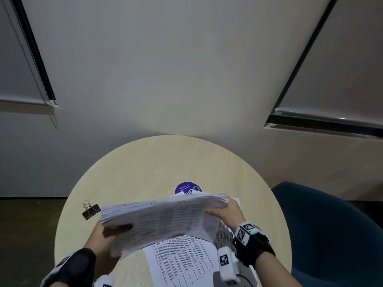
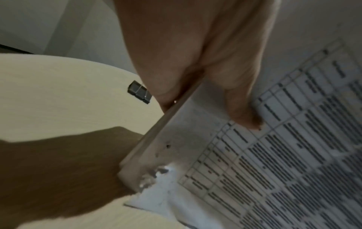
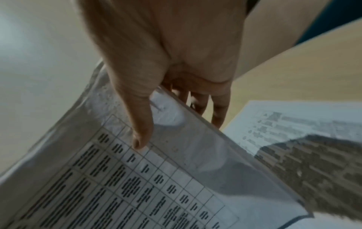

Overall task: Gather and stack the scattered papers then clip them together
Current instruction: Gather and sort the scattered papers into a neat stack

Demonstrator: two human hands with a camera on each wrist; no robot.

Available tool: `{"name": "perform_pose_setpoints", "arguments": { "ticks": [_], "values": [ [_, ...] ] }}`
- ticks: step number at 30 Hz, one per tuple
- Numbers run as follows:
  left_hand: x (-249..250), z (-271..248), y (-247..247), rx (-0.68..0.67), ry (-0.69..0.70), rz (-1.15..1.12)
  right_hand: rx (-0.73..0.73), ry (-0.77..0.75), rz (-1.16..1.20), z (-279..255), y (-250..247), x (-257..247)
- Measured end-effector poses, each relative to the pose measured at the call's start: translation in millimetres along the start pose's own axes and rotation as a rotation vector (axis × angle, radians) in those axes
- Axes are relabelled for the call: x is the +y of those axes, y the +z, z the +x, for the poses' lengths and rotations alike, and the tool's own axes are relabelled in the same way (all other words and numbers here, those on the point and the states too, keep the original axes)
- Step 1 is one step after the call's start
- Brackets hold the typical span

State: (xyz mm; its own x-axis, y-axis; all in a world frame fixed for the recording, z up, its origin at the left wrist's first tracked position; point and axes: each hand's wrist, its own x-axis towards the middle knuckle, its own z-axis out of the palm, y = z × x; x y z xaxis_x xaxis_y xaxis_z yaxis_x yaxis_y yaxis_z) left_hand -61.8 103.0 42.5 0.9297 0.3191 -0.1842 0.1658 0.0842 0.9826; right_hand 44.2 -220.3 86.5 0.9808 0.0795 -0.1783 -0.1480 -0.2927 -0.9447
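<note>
A thick stack of printed papers (image 1: 163, 220) is lifted off the round table, held at both ends. My left hand (image 1: 107, 235) grips its left end, thumb on top (image 2: 245, 114) and fingers under the paper stack (image 2: 254, 170). My right hand (image 1: 226, 210) grips the right end, thumb on the printed table (image 3: 141, 136), fingers beneath the stack (image 3: 137, 186). More printed sheets (image 1: 182, 262) lie flat on the table under the stack; one such sheet (image 3: 293, 127) shows in the right wrist view. A black binder clip (image 1: 90, 211) lies on the table left of the stack, and the clip (image 2: 139, 92) shows beside my left hand.
The round pale wooden table (image 1: 145, 168) stands against a grey wall. A purple round sticker (image 1: 187, 187) sits behind the stack. A dark blue chair (image 1: 331, 224) is at the right. Window blinds hang on both sides.
</note>
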Motion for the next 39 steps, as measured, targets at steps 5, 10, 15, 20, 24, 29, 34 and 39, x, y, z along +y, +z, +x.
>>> {"name": "perform_pose_setpoints", "arguments": {
  "ticks": [5, 10, 15, 20, 24, 29, 34, 39],
  "values": [
    [16.8, 8.7, 0.0, 0.034, 0.118, 0.243, 0.107, -0.329, -0.855, -4.7, 8.4, -41.7],
    [90.1, 6.8, 29.1, -0.024, 0.64, 0.686, -0.277, -0.548, -0.927, -5.2, 47.4, -88.3],
    [129.1, 9.2, 33.2, 0.39, 0.567, 0.535, -0.109, -0.564, -0.503, 1.1, 48.7, -96.9],
    [128.2, 8.6, 26.1, 0.099, 0.35, -0.025, -0.103, -0.308, 0.117, -9.0, 43.5, -90.7],
    [113.9, 4.0, 35.7, -0.145, 0.363, -0.061, -0.115, -0.226, 0.174, -13.8, 41.4, -75.2],
    [59.6, 7.9, 45.6, -0.159, 0.221, -0.047, -0.128, 0.097, 0.029, -9.7, 46.1, -10.5],
    [37.8, 18.2, 56.8, -0.136, 0.183, 0.036, -0.144, 0.104, -0.055, -10.7, 47.0, -4.5],
    [59.2, 22.8, 61.6, -0.065, 0.279, 0.076, -0.097, 0.003, -0.107, 5.1, 40.6, -8.7]
  ]
}}
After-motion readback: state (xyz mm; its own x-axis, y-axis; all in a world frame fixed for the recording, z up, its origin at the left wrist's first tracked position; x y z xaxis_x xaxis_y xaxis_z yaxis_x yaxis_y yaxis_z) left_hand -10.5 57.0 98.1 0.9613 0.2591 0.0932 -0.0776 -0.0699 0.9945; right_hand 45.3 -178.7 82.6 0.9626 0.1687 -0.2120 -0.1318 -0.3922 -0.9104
